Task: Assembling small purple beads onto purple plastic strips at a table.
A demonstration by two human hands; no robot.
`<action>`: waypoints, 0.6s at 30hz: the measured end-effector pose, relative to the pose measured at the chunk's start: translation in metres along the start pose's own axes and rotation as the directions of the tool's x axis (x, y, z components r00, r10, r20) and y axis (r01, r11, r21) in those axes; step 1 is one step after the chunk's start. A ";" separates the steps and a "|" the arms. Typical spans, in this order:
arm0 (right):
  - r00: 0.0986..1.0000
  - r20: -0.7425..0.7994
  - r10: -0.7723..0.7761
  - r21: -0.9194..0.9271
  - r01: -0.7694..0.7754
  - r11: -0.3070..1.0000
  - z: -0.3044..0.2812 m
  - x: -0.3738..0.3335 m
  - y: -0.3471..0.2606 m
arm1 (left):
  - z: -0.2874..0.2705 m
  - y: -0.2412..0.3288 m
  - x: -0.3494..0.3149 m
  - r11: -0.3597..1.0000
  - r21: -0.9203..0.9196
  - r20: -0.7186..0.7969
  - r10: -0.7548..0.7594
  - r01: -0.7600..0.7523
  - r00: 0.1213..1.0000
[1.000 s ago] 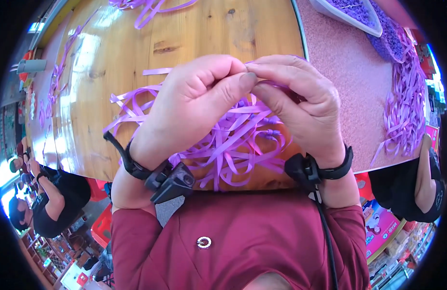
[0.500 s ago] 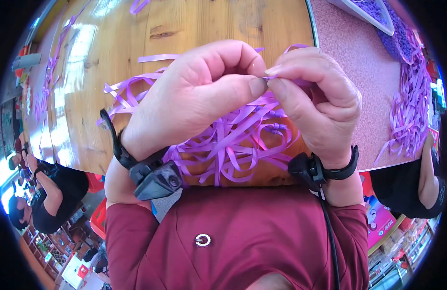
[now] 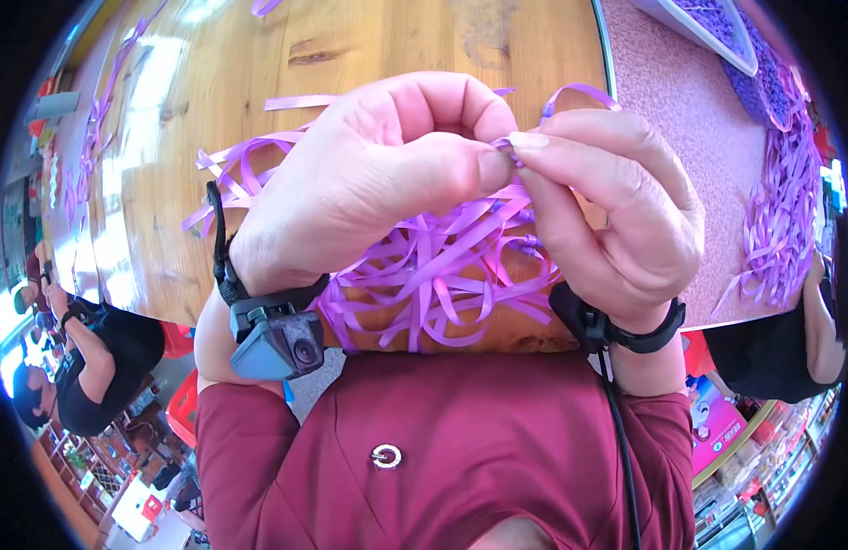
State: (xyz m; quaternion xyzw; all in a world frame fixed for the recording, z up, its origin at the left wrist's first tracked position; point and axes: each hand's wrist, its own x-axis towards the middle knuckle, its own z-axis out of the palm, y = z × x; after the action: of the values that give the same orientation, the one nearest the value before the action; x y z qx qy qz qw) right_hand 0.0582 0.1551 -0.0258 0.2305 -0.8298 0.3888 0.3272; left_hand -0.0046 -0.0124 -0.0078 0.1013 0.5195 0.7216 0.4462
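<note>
Between my fingertips is a thin purple ribbon (image 3: 508, 147), part of it hidden by the fingers. My left hand (image 3: 401, 160) is closed on it in a pinch of thumb and forefinger. From the other side my right hand (image 3: 616, 197) pinches the same piece, thumb below and forefinger on top. A loop of purple ribbon rises behind the right fingers. Below both hands a loose pile of purple ribbons (image 3: 433, 275) lies tangled on the table, some with small darker purple knots or beads.
The wooden table (image 3: 369, 55) meets a pink speckled tabletop (image 3: 662, 156) on the right. There, more purple ribbons (image 3: 781, 211) hang beside a white tray (image 3: 717, 37) of purple pieces. People in dark clothes sit left and right.
My right hand has shifted slightly right and its fingers have straightened somewhat. More of the purple loop shows behind it. The left hand stays nearly in place, still pinching.
</note>
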 end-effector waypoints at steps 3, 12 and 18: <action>0.998 0.030 0.054 0.031 -0.054 0.998 -0.004 0.002 -0.003 | -0.001 -0.002 0.000 0.999 0.048 -0.009 0.020 -0.020 1.000; 0.997 0.009 0.081 0.010 -0.081 0.997 -0.003 0.002 -0.002 | 0.011 0.001 -0.005 0.988 0.097 -0.113 0.128 -0.117 0.985; 0.989 -0.024 0.145 -0.019 -0.145 0.989 -0.002 -0.001 -0.004 | 0.007 -0.014 0.003 0.803 0.406 -0.032 0.489 -0.436 0.872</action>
State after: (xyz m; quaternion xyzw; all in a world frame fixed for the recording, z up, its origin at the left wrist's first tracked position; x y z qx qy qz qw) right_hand 0.0623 0.1547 -0.0241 0.1617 -0.8447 0.4055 0.3098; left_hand 0.0057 -0.0047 -0.0168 0.2619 0.6395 0.6970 0.1914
